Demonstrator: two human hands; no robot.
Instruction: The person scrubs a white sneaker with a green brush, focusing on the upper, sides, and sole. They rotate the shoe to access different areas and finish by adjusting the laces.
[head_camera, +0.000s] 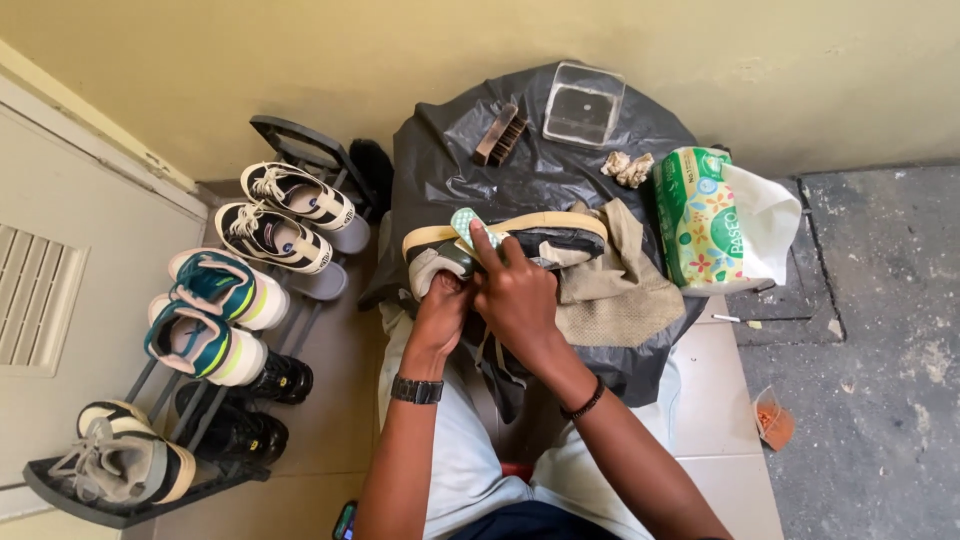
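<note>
Mid-cleaning: left hand (440, 300) gripping black shoe (505, 243) on the table (440, 165), right hand (515, 290) scrubbing its sole with toothbrush (470, 225). Next: likely cloth (615, 285) beside shoe.

One head-worn camera looks steeply down, close over the lap, facing the wall (480, 40).

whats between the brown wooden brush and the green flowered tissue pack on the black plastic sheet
In the head view, a clear square plastic lid and crumpled beige wads lie between the brush and tissue pack.
</note>
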